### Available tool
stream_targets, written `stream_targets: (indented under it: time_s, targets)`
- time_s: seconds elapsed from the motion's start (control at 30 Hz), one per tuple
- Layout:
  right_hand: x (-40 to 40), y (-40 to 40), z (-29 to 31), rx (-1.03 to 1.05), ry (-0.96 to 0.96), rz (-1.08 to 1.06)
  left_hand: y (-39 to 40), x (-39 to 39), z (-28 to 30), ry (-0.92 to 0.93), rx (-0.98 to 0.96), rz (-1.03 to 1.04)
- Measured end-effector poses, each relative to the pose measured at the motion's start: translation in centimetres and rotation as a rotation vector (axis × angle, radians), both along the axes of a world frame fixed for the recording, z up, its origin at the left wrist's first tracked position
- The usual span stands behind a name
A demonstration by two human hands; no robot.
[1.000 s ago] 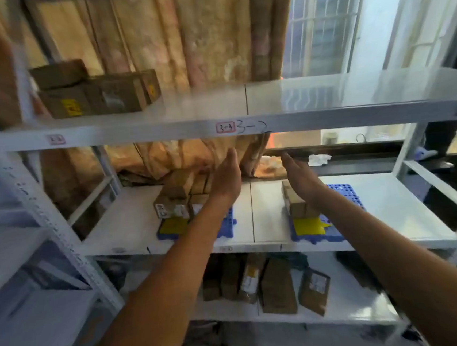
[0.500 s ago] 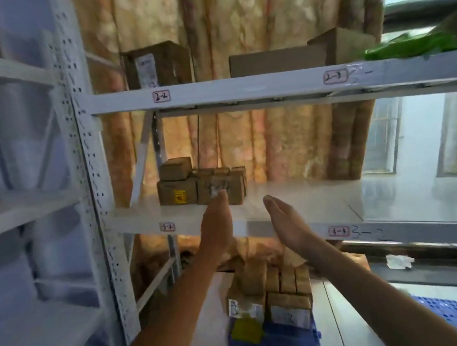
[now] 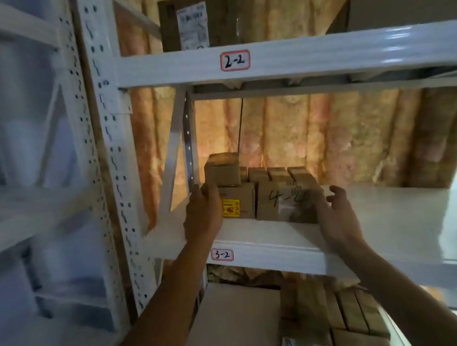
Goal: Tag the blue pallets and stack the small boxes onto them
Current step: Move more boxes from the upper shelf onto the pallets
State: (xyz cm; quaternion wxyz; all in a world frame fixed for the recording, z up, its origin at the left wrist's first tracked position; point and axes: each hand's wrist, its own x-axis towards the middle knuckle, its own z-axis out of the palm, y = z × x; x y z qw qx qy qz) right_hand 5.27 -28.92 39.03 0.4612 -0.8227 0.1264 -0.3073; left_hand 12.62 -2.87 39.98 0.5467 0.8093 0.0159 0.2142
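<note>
step: reach for small boxes (image 3: 263, 194) on shelf 3-2 (image 3: 270, 241) | left hand (image 3: 202, 217) touching cluster's left end, not clasped | right hand (image 3: 334, 215) open at right end | boxes between palms, long axis hand-to-hand

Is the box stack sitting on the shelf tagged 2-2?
No, the box stack sits on the shelf tagged 3-2; the 2-2 tag is on the beam above it.

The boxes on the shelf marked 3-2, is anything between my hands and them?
Nothing visible. The left hand is already at the left side of the small boxes, and the right hand is at their right side, fingers spread. The shelf in front of them is bare.
</note>
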Motion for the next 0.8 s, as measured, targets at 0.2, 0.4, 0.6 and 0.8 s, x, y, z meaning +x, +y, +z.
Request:
stream_targets:
  time_s: [0.2, 0.4, 0.6, 0.8]
  targets:
    - [0.4, -0.4, -0.1, 0.012, -0.046, 0.013, 0.2, 1.4, -0.5, -0.031, 0.053, -0.030]
    - [0.2, -0.7, 0.1, 0.030, -0.098, -0.065, 0.3, 0.5, -0.8, -0.049, -0.001, -0.089]
    - [-0.2, -0.8, 0.2, 0.093, -0.090, -0.103, 0.5, -0.2, -1.1, -0.099, -0.069, -0.173]
    - [-0.8, -0.5, 0.3, 0.138, -0.142, -0.133, 0.9, -1.0, -1.8, -0.202, -0.075, -0.299]
